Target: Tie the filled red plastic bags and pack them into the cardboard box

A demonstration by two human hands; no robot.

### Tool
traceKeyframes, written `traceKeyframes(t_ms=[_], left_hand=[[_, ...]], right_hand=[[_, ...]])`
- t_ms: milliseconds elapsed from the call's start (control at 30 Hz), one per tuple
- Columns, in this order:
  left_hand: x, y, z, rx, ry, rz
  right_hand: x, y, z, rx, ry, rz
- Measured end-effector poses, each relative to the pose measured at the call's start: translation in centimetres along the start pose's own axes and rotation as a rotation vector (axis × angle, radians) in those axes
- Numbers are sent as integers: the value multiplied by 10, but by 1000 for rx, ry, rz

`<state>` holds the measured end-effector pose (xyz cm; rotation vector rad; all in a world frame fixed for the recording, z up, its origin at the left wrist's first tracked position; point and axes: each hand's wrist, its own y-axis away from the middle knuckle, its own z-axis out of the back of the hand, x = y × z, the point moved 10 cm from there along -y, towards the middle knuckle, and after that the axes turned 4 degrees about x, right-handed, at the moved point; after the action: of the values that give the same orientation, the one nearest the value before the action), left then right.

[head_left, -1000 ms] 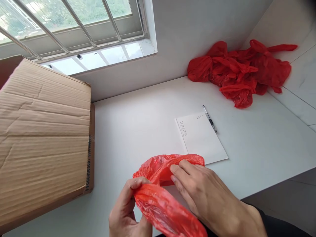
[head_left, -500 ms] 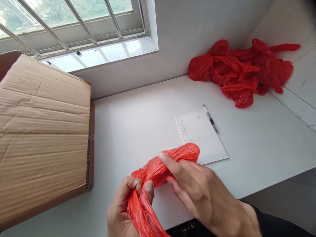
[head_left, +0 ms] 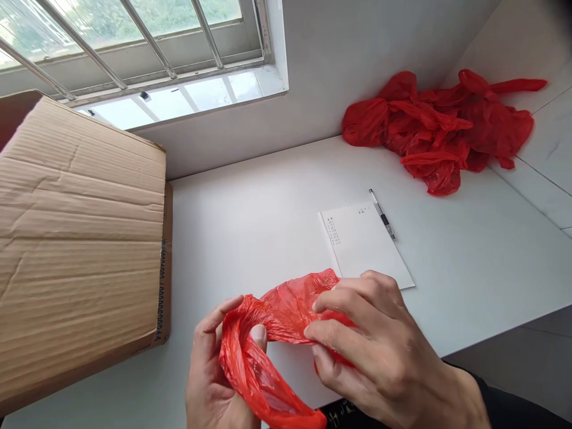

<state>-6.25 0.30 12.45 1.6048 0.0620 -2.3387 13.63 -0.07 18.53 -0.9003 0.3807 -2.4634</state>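
A crumpled red plastic bag is stretched between my two hands above the near edge of the white table. My left hand is closed around its bunched, twisted part, the thumb and forefinger curled against it. A loop of the bag hangs below that hand toward the bottom of the view. My right hand grips the bag's other end, with fingertips and thumb pressed into the film. Part of the bag is hidden behind my right fingers.
A large cardboard box stands on the table's left. Beyond my right hand lie a notebook with handwriting and a black-and-clear pen. Several red plastic bags are heaped in the back right corner, by the wall. A barred window is at upper left.
My right fingers have bent from nearly straight to pinching the bag, and the hand has shifted slightly right. My left fingers have loosened a little, and the bag's end has folded under my right hand.
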Motion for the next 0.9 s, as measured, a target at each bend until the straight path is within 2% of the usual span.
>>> traceKeyframes(t_ms=[100,200,333,467,567,667,800,900], left_hand=[[25,-1,-5,19,234,208],[37,1,-13,36,415,315],[40,6,-25,115,437,393],[42,8,-26,114,407,428],[46,8,-23,85,365,490],[44,10,-25,107,371,527],[29,12,-27,125,360,471],[24,10,-25,147,336,407]], right_hand=[[-5,0,-10,78,-43,-24],[-13,2,-25,195,-17,-66],[-22,5,-41,330,116,-98],[-26,7,-48,404,34,-112],[-31,4,-39,346,-59,-144],[-46,-2,-25,235,-96,-250],[-68,-5,-14,147,-85,-395],[-64,-9,0,53,-40,-378]])
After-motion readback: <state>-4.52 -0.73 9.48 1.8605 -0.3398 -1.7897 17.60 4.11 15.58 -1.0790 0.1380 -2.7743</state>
